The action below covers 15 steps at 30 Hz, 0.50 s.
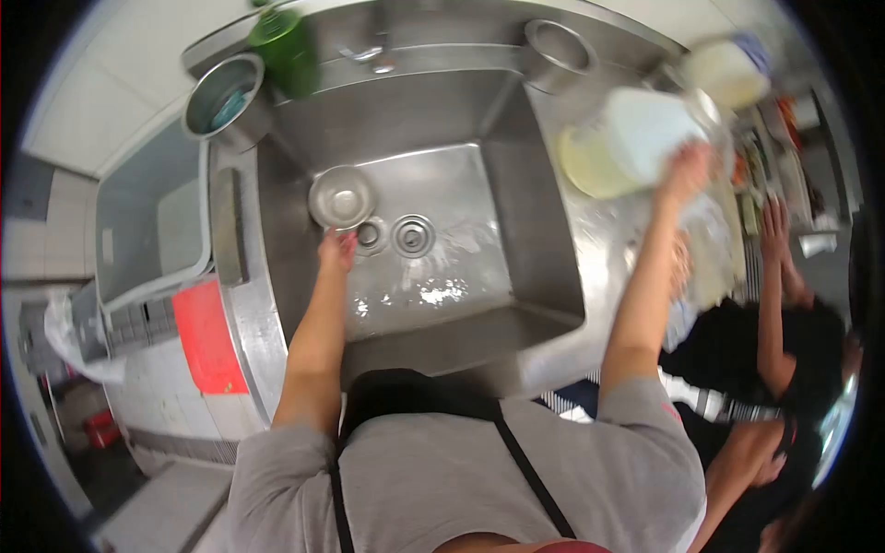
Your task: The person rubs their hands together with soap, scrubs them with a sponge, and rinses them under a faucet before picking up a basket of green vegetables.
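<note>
In the sink [544,276], my left hand [339,249] grips the near rim of a small round metal bowl [343,197], near the sink's left wall. Just right of the bowl are a small round metal piece [369,236] and the drain [412,238]. On the right counter, my right hand [687,170] is closed on the upper part of a large translucent plastic jug [636,138], which is tilted and has yellowish liquid at its base. My right fingers are slightly blurred, and the jug's handle is hard to make out.
A metal pot with something blue [230,106] and a green bottle [281,46] stand at the back left. Beside the sink are a grey bin [152,217] and a red board [210,336]. Another metal pot [558,55] is behind. A person in black [756,341] is at right.
</note>
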{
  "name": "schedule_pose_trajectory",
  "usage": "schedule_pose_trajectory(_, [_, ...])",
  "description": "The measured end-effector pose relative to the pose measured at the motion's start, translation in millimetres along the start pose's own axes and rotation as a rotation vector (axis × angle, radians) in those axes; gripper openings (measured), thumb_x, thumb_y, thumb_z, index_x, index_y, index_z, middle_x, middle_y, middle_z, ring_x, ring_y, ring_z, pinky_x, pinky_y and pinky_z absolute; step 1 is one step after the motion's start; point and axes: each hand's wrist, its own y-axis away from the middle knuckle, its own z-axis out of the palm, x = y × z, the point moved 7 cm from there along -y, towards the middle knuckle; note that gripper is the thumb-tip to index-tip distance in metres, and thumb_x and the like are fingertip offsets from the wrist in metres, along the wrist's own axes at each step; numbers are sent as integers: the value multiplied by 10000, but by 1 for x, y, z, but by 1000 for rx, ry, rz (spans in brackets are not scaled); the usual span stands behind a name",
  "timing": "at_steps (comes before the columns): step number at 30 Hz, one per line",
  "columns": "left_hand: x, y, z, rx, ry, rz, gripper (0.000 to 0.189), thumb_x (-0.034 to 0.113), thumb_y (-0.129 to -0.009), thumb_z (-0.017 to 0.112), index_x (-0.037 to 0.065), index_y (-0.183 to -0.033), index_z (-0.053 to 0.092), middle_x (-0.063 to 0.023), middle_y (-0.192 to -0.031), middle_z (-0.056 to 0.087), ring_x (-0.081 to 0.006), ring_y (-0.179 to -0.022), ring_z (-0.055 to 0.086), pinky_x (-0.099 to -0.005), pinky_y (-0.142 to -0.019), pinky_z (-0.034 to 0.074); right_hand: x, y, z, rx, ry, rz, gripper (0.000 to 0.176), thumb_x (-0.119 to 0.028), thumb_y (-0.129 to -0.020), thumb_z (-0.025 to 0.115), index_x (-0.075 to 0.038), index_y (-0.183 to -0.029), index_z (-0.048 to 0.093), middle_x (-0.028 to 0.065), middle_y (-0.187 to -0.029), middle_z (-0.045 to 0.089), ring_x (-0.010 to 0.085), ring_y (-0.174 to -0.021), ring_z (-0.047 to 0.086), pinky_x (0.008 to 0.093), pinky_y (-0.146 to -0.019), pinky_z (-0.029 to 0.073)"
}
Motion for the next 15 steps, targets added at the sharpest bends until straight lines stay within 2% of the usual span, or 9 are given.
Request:
schedule_pose_trajectory(2, [9,44,14,-117,-83,71,390,223,-826,500,41,-1145,369,-127,-1051,461,-239,-866,547,-299,-673,478,3,9,8,-8,-157,-19,322,-136,-780,500,-38,-1086,491,136,-1115,500,252,-1004,482,350,-856,382])
schedule_pose_trajectory(3, [12,61,19,-196,-121,108,386,208,-825,500,54,-1154,368,-134,-1066,466,-246,-868,545,-295,-674,471,1,6,-9,37,-700,270,262,-180,-818,478,-23,-1019,540,127,-1015,558,254,-893,536,347,-771,424])
schedule_pose_trajectory(5, [23,131,37,-365,-335,251,380,206,-815,526,67,-1143,393,-114,-1056,499,-218,-855,552,-274,-683,454,-10,7,-35,-99,-994,708,259,-217,-860,474,8,-865,602,95,-787,608,142,-686,528,284,-601,415])
schedule_pose_trajectory(6, [26,159,43,-432,-451,328,378,210,-809,537,64,-1133,408,-101,-1042,511,-192,-838,554,-258,-674,444,-26,0,-70,54,-205,221,292,-236,-850,492,10,-741,606,110,-621,576,165,-567,499,303,-498,382])
schedule_pose_trajectory(7, [26,185,44,-500,-568,403,377,213,-803,549,61,-1124,422,-88,-1029,523,-166,-821,556,-243,-665,435,-13,11,-81,30,-659,570,360,-310,-821,522,1,-650,586,145,-513,513,241,-476,473,354,-458,357])
schedule_pose_trajectory(11, [27,253,18,-578,-899,585,320,217,-814,548,70,-1088,471,-50,-1020,529,-120,-794,544,-242,-665,423,0,44,-142,158,-698,719,510,-464,-773,519,12,-592,543,182,-498,488,306,-458,479,381,-469,367])
schedule_pose_trajectory(12, [29,264,8,-610,-961,657,321,221,-815,548,65,-1085,473,-44,-1013,529,-114,-786,541,-239,-667,416,-8,49,-144,-40,-333,443,268,-279,-756,504,-43,-882,495,168,-697,511,314,-628,496,409,-567,391])
schedule_pose_trajectory(13, [31,275,-1,-638,-1019,726,321,225,-816,548,61,-1083,475,-38,-1006,529,-108,-778,537,-235,-670,410,-20,58,-138,-237,27,156,434,-94,-740,489,-98,-1171,447,154,-897,534,321,-798,513,436,-666,415])
schedule_pose_trajectory(15, [33,287,-25,-646,-1107,772,310,206,-816,547,49,-1074,478,-36,-995,528,-105,-784,526,-231,-671,405,-18,75,-169,-57,45,94,387,-79,-751,502,-142,-1132,501,115,-789,542,278,-679,515,399,-578,405])
